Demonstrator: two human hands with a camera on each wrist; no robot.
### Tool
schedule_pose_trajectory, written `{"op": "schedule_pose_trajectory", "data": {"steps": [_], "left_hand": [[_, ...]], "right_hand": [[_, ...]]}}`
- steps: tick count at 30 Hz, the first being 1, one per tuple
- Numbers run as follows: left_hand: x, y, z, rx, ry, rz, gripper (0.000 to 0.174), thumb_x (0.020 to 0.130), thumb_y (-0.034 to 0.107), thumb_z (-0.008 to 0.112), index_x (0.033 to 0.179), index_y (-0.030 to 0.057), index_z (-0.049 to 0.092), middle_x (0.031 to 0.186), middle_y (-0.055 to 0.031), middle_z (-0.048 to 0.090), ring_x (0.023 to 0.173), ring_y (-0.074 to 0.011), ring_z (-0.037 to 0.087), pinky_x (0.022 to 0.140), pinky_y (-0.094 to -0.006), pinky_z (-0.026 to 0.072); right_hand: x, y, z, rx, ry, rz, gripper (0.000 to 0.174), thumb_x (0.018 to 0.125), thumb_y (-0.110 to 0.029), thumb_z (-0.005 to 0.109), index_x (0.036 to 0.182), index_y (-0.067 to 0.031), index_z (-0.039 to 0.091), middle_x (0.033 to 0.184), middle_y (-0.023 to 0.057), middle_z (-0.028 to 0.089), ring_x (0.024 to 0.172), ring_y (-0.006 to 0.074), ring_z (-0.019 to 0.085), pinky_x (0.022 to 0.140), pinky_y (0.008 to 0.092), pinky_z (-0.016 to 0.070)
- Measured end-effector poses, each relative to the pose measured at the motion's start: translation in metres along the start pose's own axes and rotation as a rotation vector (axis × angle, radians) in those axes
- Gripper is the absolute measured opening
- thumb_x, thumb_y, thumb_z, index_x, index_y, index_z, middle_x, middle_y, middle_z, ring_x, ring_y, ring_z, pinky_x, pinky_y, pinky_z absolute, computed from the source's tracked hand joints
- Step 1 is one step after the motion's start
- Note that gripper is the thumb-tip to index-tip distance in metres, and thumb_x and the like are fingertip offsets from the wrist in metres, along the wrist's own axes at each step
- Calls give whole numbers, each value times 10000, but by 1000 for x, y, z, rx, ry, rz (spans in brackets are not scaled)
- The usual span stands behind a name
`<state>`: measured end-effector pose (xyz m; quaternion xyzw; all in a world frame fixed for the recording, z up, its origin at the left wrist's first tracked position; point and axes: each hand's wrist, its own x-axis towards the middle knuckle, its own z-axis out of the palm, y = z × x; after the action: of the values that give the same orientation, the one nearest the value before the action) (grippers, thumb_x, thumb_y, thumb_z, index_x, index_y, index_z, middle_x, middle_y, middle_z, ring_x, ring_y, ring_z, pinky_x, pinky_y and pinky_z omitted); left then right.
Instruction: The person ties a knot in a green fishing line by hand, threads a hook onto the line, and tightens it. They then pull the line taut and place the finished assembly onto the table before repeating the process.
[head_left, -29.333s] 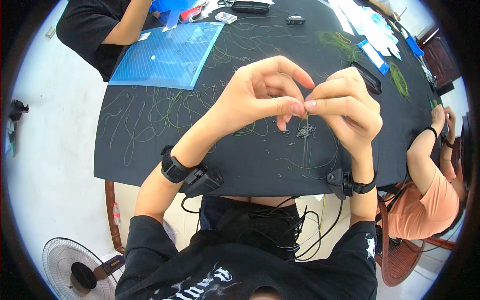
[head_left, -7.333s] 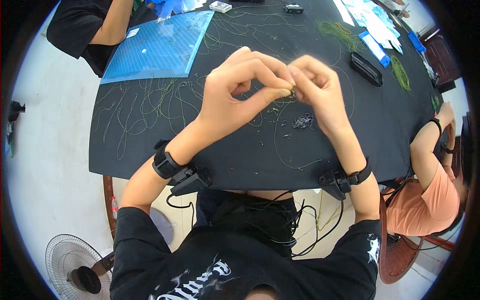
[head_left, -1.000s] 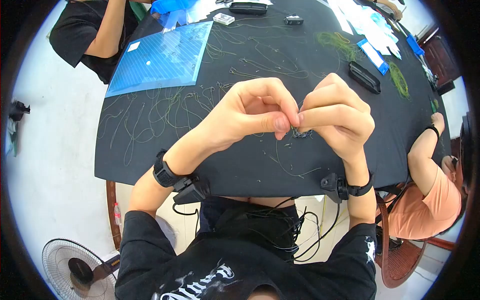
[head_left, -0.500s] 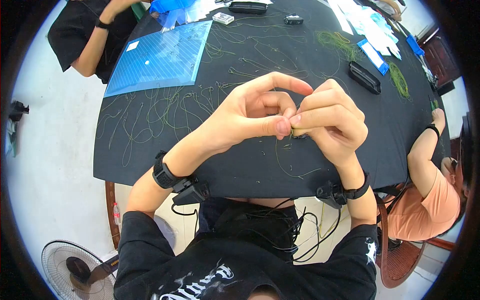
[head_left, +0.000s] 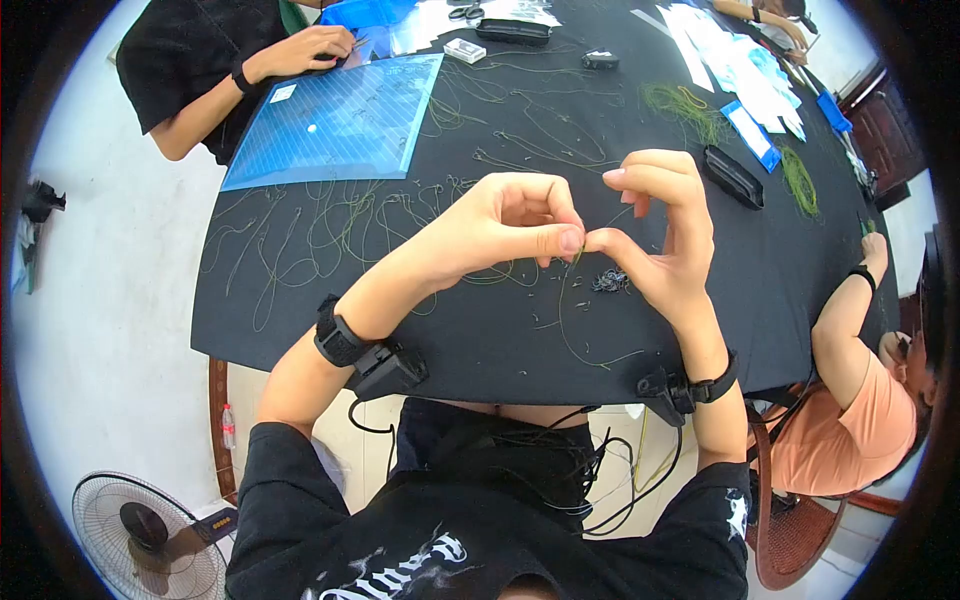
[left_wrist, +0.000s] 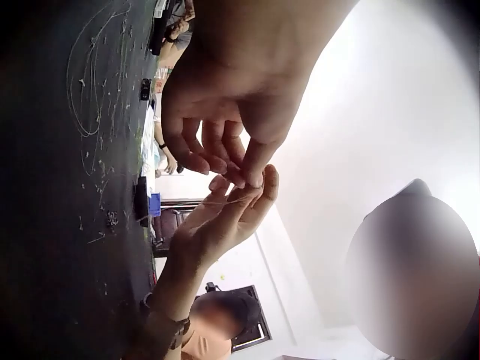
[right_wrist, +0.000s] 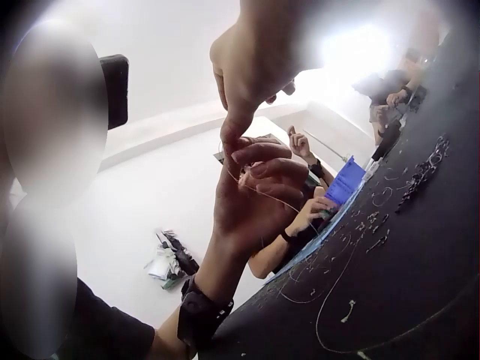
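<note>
In the head view the left hand [head_left: 500,228] pinches a thin green line [head_left: 563,312] between thumb and index finger; its tail curves down over the black table. The right hand [head_left: 684,262] has its thumb tip against the left fingertips, while its index finger is raised and bent apart from the thumb. Below the hands lies a small dark pile of metal bits [head_left: 610,281]. In the left wrist view, the line [left_wrist: 217,202] crosses the right hand [left_wrist: 212,229]. In the right wrist view it trails [right_wrist: 279,199] from the left hand [right_wrist: 251,214]. Any tiny piece at the fingertips is hidden.
A blue translucent sheet [head_left: 335,125] and tangled lines [head_left: 330,225] lie at left on the black table [head_left: 450,355]. A black case [head_left: 733,177], green line coils [head_left: 798,182] and white papers [head_left: 735,60] are at right. Other people sit at both sides.
The right index finger has lifted off and spread away from its thumb. The left index finger has come back down to its thumb. The person at upper left has reached over the blue sheet's top edge.
</note>
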<state>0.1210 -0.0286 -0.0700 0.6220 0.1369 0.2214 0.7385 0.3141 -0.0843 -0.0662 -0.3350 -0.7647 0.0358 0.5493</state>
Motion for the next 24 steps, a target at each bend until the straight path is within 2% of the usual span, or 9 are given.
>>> {"op": "schedule_pose_trajectory", "data": {"steps": [3, 6, 10, 11, 14, 15, 18, 21, 24], "left_hand": [[0, 1, -1, -22, 53, 28, 181, 844, 220, 664, 864, 53, 598, 809, 3, 592, 738, -60, 543, 641, -206, 435], [4, 0, 1, 128, 251, 182, 166, 844, 198, 661, 853, 45, 598, 804, 4, 588, 724, -59, 535, 626, -198, 431], [6, 4, -3, 421, 439, 380, 99, 866, 129, 617, 891, 44, 571, 838, 13, 551, 726, -47, 498, 616, -195, 403], [6, 4, -6, 509, 462, 399, 96, 865, 124, 618, 896, 46, 572, 846, 19, 550, 717, -46, 488, 612, -190, 398], [7, 4, -10, 415, 536, 382, 92, 875, 137, 608, 893, 54, 573, 845, 21, 553, 713, -43, 482, 605, -189, 393], [6, 5, -13, 368, 584, 344, 102, 893, 159, 590, 891, 59, 572, 870, 8, 558, 727, -45, 479, 607, -190, 393], [7, 6, -23, 60, 657, 456, 111, 928, 182, 538, 962, 76, 536, 1004, -11, 552, 813, -62, 493, 681, -203, 425], [6, 23, -16, -441, 605, 500, 112, 941, 175, 510, 1000, 81, 507, 953, 9, 535, 791, -54, 478, 714, -204, 431], [-3, 28, -25, -669, 147, 502, 114, 956, 177, 479, 1011, 77, 488, 840, 37, 484, 707, -42, 442, 647, -175, 413]], "right_hand": [[-2, 2, -2, -22, -62, 53, 414, 714, -141, 757, 1077, -51, 579, 1011, 67, 581, 788, 140, 542, 638, 240, 440], [0, 0, 7, 358, -1, 405, 410, 833, -208, 656, 1178, -37, 516, 1062, 69, 583, 889, 151, 556, 758, 269, 445], [-3, 1, 9, 813, -292, 644, 461, 941, -311, 494, 1290, -24, 407, 1033, 99, 603, 991, 163, 556, 873, 310, 421], [-4, -5, 10, 839, -324, 673, 367, 956, -306, 468, 1184, -21, 497, 816, 53, 595, 793, 110, 560, 745, 251, 430], [-5, 5, -1, 779, -496, 779, 328, 968, -318, 443, 1012, -18, 569, 627, -24, 477, 583, 52, 441, 581, 199, 352], [-6, 0, 6, 760, -337, 749, 332, 973, -305, 436, 875, -24, 582, 558, -61, 366, 516, 27, 311, 501, 194, 247], [-7, 6, 4, 754, -254, 753, 318, 971, -295, 441, 888, -22, 582, 563, -56, 381, 523, 29, 329, 503, 199, 256], [-4, 2, 4, 705, -258, 762, 300, 974, -259, 439, 870, -13, 576, 552, -43, 392, 515, 40, 335, 499, 202, 275], [-3, -1, 6, 679, -262, 772, 294, 975, -241, 438, 863, -9, 579, 549, -37, 401, 514, 42, 345, 496, 202, 283]]}}
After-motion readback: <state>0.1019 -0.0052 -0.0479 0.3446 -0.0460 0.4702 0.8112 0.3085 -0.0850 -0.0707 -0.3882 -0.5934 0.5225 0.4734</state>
